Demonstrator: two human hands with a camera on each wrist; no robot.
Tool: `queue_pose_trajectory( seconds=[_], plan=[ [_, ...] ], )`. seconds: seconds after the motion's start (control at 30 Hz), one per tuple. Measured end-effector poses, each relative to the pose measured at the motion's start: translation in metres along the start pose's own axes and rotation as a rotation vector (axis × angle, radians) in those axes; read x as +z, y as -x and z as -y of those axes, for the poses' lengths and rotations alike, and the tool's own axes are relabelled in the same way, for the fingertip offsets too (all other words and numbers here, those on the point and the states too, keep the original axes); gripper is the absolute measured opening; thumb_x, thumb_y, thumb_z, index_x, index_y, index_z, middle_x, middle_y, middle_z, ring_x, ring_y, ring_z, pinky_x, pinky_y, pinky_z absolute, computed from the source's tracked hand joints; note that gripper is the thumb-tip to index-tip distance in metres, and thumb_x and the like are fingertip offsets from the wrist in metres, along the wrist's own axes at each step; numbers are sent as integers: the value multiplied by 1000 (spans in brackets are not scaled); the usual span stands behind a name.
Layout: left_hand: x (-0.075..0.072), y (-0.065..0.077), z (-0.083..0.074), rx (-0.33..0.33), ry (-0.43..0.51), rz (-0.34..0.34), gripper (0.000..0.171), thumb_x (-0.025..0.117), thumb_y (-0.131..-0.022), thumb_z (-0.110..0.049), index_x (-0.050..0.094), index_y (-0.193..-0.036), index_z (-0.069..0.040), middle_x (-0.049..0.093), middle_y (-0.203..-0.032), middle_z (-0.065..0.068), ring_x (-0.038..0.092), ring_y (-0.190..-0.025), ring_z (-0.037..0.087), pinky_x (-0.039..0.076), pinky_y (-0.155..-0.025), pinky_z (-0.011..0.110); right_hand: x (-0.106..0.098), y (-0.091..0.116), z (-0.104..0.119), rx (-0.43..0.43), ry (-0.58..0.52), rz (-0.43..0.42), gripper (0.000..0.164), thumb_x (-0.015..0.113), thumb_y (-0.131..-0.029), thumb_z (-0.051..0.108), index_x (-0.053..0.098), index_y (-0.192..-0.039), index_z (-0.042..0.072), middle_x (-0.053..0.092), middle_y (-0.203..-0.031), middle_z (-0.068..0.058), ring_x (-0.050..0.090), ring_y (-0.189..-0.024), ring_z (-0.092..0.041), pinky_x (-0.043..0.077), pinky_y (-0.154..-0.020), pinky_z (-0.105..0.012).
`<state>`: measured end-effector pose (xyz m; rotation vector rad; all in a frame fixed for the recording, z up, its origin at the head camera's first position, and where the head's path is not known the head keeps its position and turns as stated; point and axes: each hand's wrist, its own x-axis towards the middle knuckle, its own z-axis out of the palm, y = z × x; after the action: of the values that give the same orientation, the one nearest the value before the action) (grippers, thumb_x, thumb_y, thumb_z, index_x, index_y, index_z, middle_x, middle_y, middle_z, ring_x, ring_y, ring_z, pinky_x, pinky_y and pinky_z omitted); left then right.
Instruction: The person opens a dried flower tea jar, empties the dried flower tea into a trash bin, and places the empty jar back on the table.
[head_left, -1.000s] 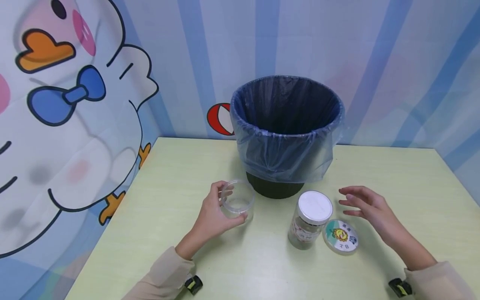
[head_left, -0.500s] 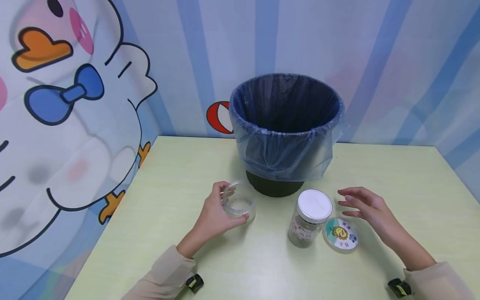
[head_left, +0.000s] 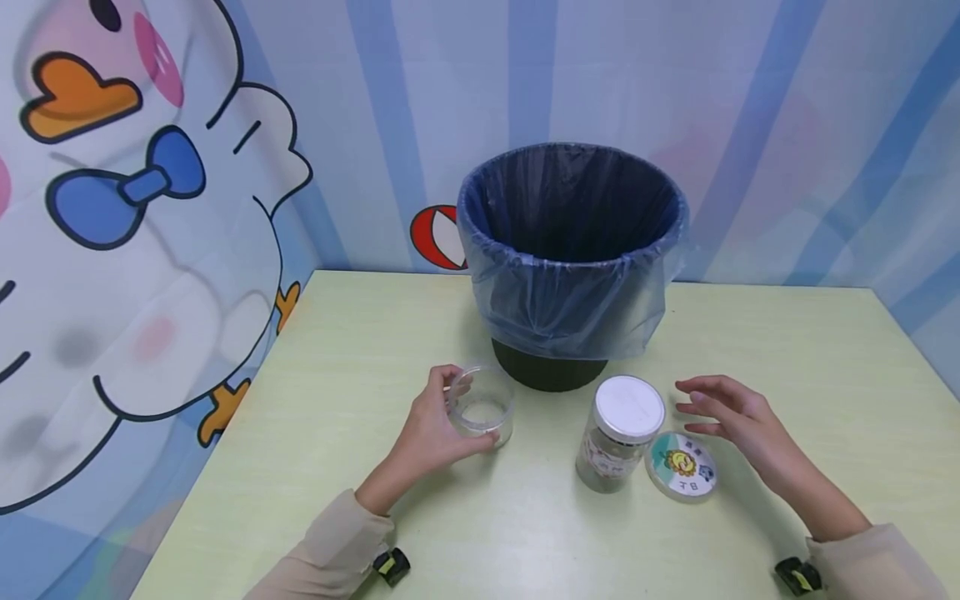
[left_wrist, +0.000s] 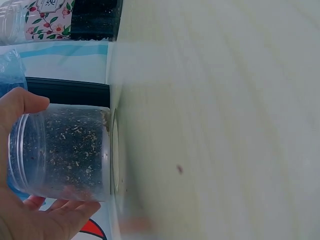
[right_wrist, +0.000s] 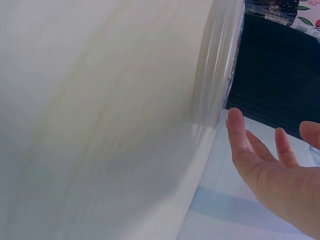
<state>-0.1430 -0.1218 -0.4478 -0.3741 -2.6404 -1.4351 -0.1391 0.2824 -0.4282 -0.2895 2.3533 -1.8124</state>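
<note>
Only the clear jar (head_left: 482, 408) shifts noticeably against the first frame — it now sits slightly farther right and nearer the person, and the left hand (head_left: 429, 432) goes with it. The right hand (head_left: 738, 417) is almost where it was, and the other things on the desk (head_left: 540, 533) keep their places. The whole head view drifts a little, so I judge this a small adjustment of the jar rather than a new step.

The left hand grips the jar, thumb on the near side and fingers round the far one. The jar is upright and lidless, just in front of the bin (head_left: 550, 375); whether its base touches the desk is hard to tell. Pale and dark specks show in its wall from the left wrist, inside or outside I cannot say.

The right hand holds nothing, its fingers loosely bent, just beside the printed lid (head_left: 681, 467) lying flat. The white-capped jar (head_left: 617, 442) stands between the two hands — the chief obstacle on a straight path between them. The bin, with its blue liner (head_left: 562, 312), blocks the way behind, before a cartoon backdrop (head_left: 157, 275).
</note>
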Motion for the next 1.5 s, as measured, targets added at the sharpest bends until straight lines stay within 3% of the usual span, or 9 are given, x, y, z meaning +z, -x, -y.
queue_pose_trajectory(
  seconds=[0.73,1.17,1.5],
  plan=[
    [-2,4,0,-65,13,32,89,93,-63,-26,40,-132,-6,56,-129,14,55,-120,28,47,-97,48,0,4,-7,19,-38,-7,40,50,-106,17,45,-131,-14,63,-118,15,66,-103,-7,56,-83,-28],
    [-3,5,2,-89,27,60,87,90,-67,-27,37,-132,-9,57,-133,15,53,-122,32,45,-97,50,0,6,-2,11,-8,-12,46,50,-106,22,43,-133,-15,63,-120,13,66,-104,-7,56,-84,-28],
    [-2,5,6,-47,42,76,106,93,-65,-29,27,-144,-9,51,-135,19,50,-124,34,42,-101,52,-4,6,0,4,5,-14,44,50,-106,20,43,-133,-15,61,-116,20,66,-104,-7,56,-83,-28]
  ],
)
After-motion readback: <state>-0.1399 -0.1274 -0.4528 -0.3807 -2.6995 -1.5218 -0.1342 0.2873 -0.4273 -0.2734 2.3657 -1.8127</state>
